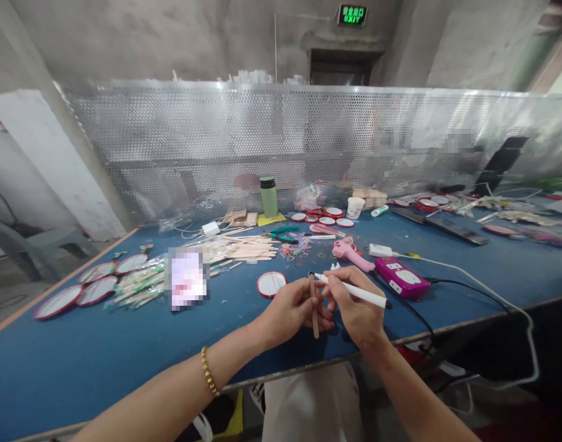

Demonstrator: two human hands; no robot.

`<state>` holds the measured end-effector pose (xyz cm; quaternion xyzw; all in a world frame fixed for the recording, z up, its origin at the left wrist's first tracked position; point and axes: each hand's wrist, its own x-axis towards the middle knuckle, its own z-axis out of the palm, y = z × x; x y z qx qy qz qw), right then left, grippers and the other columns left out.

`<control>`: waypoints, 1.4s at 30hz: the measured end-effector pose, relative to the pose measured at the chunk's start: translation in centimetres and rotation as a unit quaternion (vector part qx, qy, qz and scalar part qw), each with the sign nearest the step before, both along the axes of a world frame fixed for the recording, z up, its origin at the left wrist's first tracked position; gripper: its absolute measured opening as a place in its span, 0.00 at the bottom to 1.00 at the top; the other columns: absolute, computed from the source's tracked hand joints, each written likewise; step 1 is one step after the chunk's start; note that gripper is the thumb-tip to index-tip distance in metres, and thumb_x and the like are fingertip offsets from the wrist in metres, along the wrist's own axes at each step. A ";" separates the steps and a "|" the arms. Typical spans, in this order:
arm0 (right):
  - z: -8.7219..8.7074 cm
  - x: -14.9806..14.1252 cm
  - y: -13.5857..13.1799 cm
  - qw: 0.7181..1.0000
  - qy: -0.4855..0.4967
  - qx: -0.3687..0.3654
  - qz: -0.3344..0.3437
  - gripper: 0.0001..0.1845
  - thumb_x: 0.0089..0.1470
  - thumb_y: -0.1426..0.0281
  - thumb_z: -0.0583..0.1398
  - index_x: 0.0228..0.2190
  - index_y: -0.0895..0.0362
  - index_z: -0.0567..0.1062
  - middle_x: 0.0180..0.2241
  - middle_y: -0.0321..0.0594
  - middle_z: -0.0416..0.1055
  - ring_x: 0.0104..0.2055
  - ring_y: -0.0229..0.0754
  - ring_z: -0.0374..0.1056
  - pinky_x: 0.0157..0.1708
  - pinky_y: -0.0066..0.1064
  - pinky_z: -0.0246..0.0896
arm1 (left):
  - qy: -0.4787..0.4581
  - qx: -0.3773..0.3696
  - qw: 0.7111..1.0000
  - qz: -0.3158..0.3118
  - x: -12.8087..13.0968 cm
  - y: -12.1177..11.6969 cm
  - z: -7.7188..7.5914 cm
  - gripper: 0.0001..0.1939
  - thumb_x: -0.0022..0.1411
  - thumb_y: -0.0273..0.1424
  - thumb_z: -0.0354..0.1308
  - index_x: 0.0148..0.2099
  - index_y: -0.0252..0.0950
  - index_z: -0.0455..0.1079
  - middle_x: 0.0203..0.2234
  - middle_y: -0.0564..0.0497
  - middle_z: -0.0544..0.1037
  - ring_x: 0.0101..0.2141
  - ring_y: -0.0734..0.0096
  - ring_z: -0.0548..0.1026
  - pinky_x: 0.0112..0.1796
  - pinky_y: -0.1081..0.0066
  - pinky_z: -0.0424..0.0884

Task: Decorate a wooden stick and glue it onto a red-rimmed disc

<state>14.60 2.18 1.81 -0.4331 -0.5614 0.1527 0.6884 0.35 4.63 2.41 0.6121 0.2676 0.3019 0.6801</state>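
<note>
Near the table's front edge, my left hand (294, 307) grips a flat wooden craft stick (315, 322) held nearly upright. My right hand (360, 304) holds a white marker pen (361, 294) with its dark end pointing right. The pen's tip is at the upper part of the stick, close to a small dark patch there; whether it touches I cannot tell. Just behind my left hand lies a round white disc with a red rim (271, 284). A pile of similar wooden sticks (253, 247) lies farther back, beside a heap of coloured rubber bands (297, 247).
A pink handheld fan (352, 254) and a purple device (401, 278) with cables lie to the right. A phone (188, 279), wrapped sticks (140, 283) and red-rimmed discs (57, 302) are at left. Behind stand a green bottle (269, 199), a paper cup (355, 207) and a perforated metal screen (193, 135).
</note>
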 end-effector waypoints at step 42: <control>-0.1 0.2 0.0 1.000 -0.008 0.007 0.005 0.08 0.54 0.68 0.59 0.27 0.57 0.76 0.18 0.32 0.72 0.13 0.32 0.64 0.14 0.23 0.61 | 0.000 0.003 1.000 -0.008 -0.1 0.0 0.0 0.27 0.52 0.52 0.64 0.42 0.35 0.65 0.27 0.50 0.77 0.29 0.63 0.80 0.33 0.65 0.76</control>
